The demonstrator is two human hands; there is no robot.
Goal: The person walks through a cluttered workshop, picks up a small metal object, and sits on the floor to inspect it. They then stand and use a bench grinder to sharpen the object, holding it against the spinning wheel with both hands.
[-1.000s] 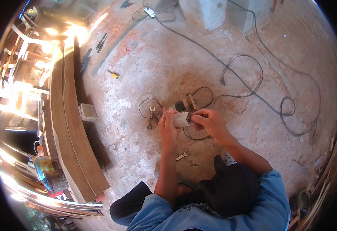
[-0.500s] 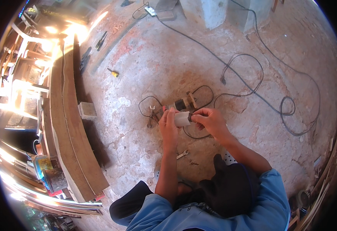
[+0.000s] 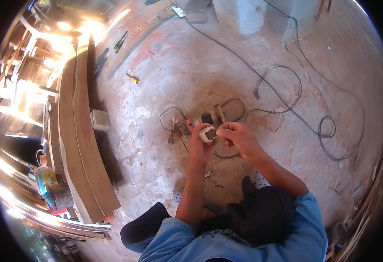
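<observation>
My left hand [image 3: 201,147] is wrapped round a small white carton [image 3: 205,136], its open end turned up to show a dark interior or dark contents. At that opening, the fingers of my right hand [image 3: 240,139] are pinched together; whatever they hold is too small to make out. Just beyond both hands a red and black corded power tool [image 3: 206,118] lies on the floor, partly hidden by my left hand. To its left are dark wrenches [image 3: 172,129]. Nearer my body lies a small silver spanner [image 3: 209,174].
A long wooden plank [image 3: 78,139] stands raised along the left, with a pale block [image 3: 100,119] beside it. A yellow-handled screwdriver [image 3: 133,80] lies far left on the concrete. Black cable [image 3: 261,77] loops across the right from a white power strip [image 3: 179,12].
The carton has been tipped so its open end now faces up, and its dark inside shows. My right fingers stay pinched close to it. The whole view has shifted slightly.
</observation>
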